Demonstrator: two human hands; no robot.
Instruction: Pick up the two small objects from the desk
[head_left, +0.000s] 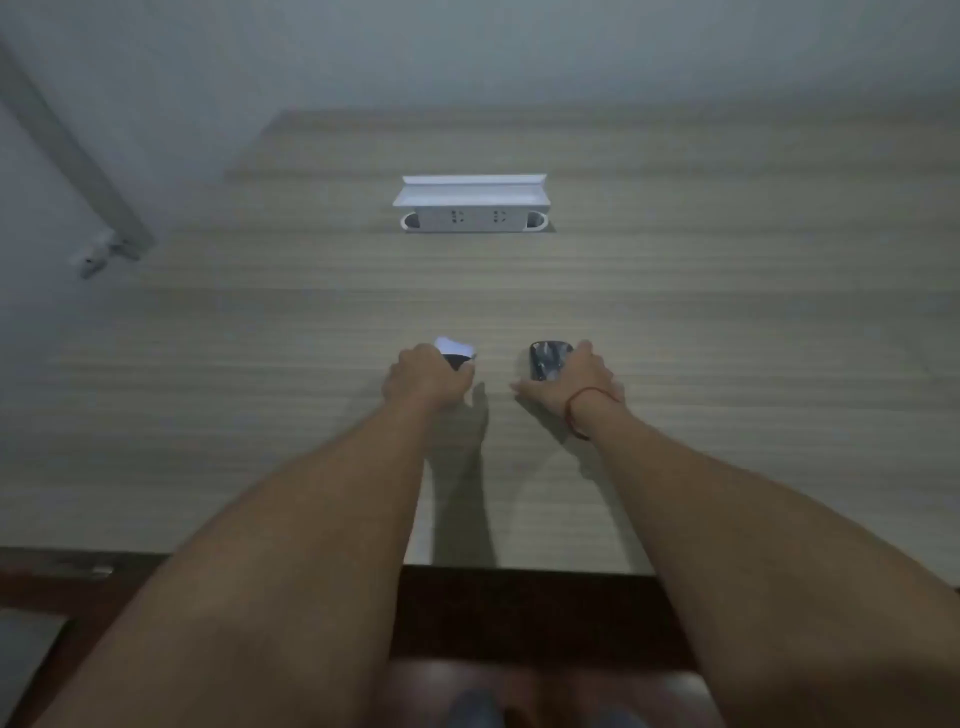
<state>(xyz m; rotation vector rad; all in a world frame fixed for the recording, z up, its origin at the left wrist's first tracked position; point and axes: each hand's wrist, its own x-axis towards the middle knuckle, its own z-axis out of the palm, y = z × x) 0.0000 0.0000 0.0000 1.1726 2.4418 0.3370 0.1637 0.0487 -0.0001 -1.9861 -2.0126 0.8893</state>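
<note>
My left hand (423, 376) has its fingers curled round a dark phone with a lit screen (456, 352). My right hand (563, 382) lies on a second dark phone (546, 358), fingers hidden, can't tell the grip. Slick desk (727, 364), either could skid away.

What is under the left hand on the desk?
Under the left hand a small dark object with a white top part shows beyond the fingers. The hand grips it and covers most of it, so its shape and kind cannot be told.
</note>
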